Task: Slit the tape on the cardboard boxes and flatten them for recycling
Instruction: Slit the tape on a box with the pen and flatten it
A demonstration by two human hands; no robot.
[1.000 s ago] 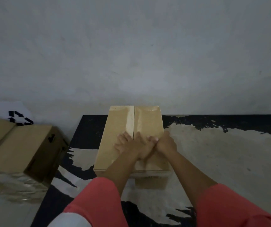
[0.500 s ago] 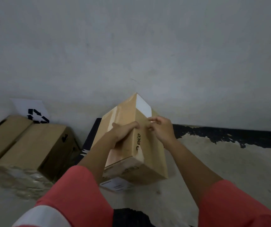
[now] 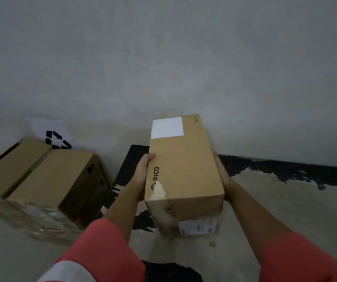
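- One small cardboard box (image 3: 183, 169) is held between two hands above a worn black-and-beige tabletop (image 3: 285, 200). Its long side points away from the person. I cannot tell whether its near end touches the surface.
- The left grip (image 3: 143, 174) grasps the box's left long edge, with the thumb hooked over the top face and the fingers hidden down the side.
- The right grip (image 3: 221, 176) lies against the box's right side wall. Most of it is hidden behind the box, so I cannot tell whether its fingers curl under.
- On the box there are:
  - one white label (image 3: 167, 127) at the far end of the top;
  - one black "PICO" print (image 3: 156, 174) along the left edge;
  - one pale tape patch (image 3: 159, 190) at the near left corner;
  - one printed sticker (image 3: 198, 227) on the near end face.
- Two larger brown cartons (image 3: 55, 180) sit side by side at the left, well apart from the held box, with shiny film around their lower part.
- One white sheet with black recycling arrows (image 3: 54, 137) leans on the grey wall (image 3: 163, 58) behind them.
- Two coral sleeves (image 3: 106, 251) fill the bottom of the view.
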